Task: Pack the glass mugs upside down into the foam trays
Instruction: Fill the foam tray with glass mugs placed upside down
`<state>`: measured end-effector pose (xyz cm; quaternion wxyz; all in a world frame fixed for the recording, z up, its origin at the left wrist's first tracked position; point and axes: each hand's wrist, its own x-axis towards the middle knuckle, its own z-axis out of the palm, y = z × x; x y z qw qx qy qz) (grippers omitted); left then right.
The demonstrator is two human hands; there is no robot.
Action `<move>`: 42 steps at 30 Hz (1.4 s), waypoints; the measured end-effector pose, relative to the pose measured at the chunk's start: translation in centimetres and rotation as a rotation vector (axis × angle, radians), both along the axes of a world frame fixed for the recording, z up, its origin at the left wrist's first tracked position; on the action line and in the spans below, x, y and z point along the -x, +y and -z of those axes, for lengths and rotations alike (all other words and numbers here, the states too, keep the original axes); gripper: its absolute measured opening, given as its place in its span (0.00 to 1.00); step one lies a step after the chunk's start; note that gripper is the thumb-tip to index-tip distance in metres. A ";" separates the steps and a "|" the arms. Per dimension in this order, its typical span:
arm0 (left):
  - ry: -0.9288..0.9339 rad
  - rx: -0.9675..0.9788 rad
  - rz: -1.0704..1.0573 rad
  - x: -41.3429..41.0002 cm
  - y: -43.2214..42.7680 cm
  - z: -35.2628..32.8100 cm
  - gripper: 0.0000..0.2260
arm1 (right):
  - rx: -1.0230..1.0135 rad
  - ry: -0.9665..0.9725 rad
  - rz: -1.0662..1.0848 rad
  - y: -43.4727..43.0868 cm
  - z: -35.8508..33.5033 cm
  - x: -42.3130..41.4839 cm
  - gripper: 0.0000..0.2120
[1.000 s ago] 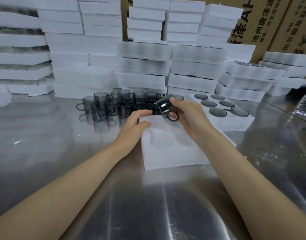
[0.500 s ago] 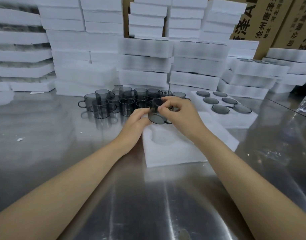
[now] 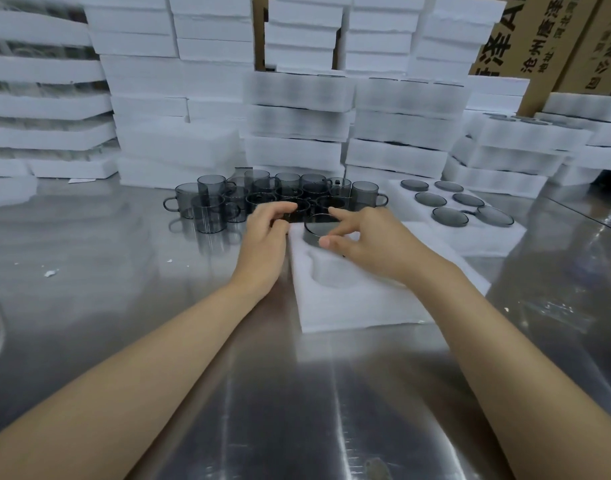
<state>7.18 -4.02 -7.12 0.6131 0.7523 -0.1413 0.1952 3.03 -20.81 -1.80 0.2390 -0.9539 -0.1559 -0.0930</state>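
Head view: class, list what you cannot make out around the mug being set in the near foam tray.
All in the head view:
- mug handle: hidden under right hand.
- near foam tray right pockets: covered by the same hand.
- left hand grip: fingertips blurred against loose mugs.

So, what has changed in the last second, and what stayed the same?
The right hand turned the mug upside down and lowered it from the air into the far left pocket of the near foam tray; its fingers still pinch it. The left hand stayed at the tray's far left corner. The loose mugs and the filled tray did not move.
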 end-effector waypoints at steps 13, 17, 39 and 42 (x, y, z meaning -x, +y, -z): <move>-0.214 -0.816 -0.177 -3.7 1.7 2.6 0.25 | 0.284 0.206 -0.087 0.5 -0.1 0.8 0.27; -0.318 -0.881 -0.182 -3.8 1.9 2.4 0.23 | 0.177 0.256 -0.162 -0.9 -1.2 1.3 0.25; -0.684 -0.219 -0.392 -0.1 1.8 -0.3 0.09 | -0.271 -0.079 -0.099 1.4 1.3 -1.5 0.30; -0.732 -0.186 -0.179 0.1 1.8 -0.3 0.10 | -0.407 -0.204 -0.139 1.1 1.2 -0.7 0.33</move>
